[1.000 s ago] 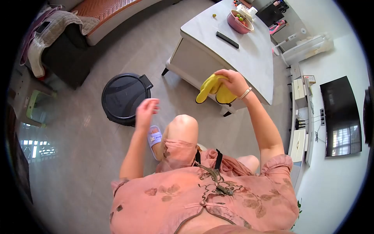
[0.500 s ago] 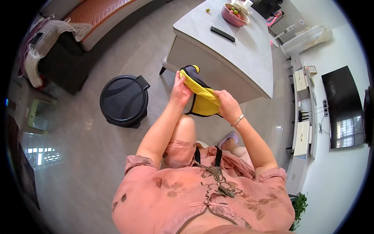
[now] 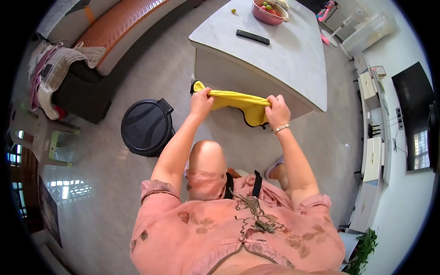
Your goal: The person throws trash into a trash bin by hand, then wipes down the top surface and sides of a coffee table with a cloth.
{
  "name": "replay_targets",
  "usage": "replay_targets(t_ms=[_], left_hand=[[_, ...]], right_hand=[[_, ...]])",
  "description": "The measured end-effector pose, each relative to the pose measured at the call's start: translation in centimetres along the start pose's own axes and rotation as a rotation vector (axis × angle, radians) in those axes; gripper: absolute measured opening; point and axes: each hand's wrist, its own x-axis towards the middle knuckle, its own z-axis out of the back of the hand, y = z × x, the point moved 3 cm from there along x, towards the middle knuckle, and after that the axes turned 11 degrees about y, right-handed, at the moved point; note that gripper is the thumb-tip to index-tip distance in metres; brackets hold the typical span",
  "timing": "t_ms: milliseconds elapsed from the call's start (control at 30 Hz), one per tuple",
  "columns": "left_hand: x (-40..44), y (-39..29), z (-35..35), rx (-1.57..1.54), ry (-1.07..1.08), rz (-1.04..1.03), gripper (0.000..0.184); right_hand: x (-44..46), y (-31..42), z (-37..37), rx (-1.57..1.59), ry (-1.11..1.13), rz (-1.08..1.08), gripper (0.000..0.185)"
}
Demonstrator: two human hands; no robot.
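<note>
A yellow cloth (image 3: 240, 97) with dark edging is stretched between my two hands, just in front of the low table's near side. My left hand (image 3: 201, 103) is closed on its left end, where a bunched yellow corner sticks up past the fingers. At the other end, my right hand (image 3: 278, 111) grips the cloth, with a bracelet on that wrist. The top edge is pulled into a taut, folded band. Below it, the rest of the cloth hangs loose above the floor.
A white-topped table (image 3: 220, 32) stands ahead, bearing a black remote control (image 3: 253, 36) and a pink fruit bowl (image 3: 268, 17). A lidded black bin (image 3: 147, 127) is on the floor at left. A sofa (image 3: 117, 32) lies beyond; a TV cabinet (image 3: 370, 158) runs along the right.
My hands have moved farther apart, pulling the cloth from a slanting, bunched shape into a nearly level band. Its grey side, visible before, is now mostly turned out of sight.
</note>
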Motion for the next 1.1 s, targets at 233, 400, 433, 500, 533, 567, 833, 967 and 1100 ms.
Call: replay_targets(t_ms=[233, 400, 433, 500, 533, 567, 833, 967, 1100], left_hand=[[4.4, 2.0, -5.9, -0.923, -0.17, 0.221, 0.04], [9.3, 0.4, -5.6, -0.811, -0.349, 0.098, 0.043], [10.3, 0.4, -5.5, -0.846, -0.404, 0.014, 0.051], [11.9, 0.5, -5.8, -0.894, -0.551, -0.035, 0.065], [12.6, 1.3, -6.7, -0.896, -0.568, -0.033, 0.065], [13.2, 2.3, -7.8, -0.802, -0.561, 0.083, 0.071], [14.4, -0.1, -10.1, -0.471, -0.518, -0.018, 0.073], [15.1, -0.2, -9.5, -0.537, -0.532, -0.048, 0.071], [17.1, 1.3, -8.1, -0.613, -0.716, -0.044, 0.068]], right_hand=[[2.9, -3.2, -7.4, 1.022, 0.219, -0.471, 0.012], [5.3, -0.7, -6.2, 0.869, -0.224, 0.011, 0.028], [5.7, 0.1, -5.6, 0.695, -0.303, 0.165, 0.028], [6.0, 0.1, -5.7, 0.47, -0.266, 0.26, 0.031], [6.4, 0.0, -6.6, 0.238, -0.116, 0.307, 0.032], [6.8, 0.0, -7.7, 0.003, 0.031, 0.351, 0.033], [9.0, -1.9, -13.4, -0.341, 0.067, 0.407, 0.067], [11.4, 0.9, -14.2, -0.364, 0.109, 0.43, 0.069], [12.2, 1.9, -15.2, -0.42, 0.064, 0.432, 0.063]])
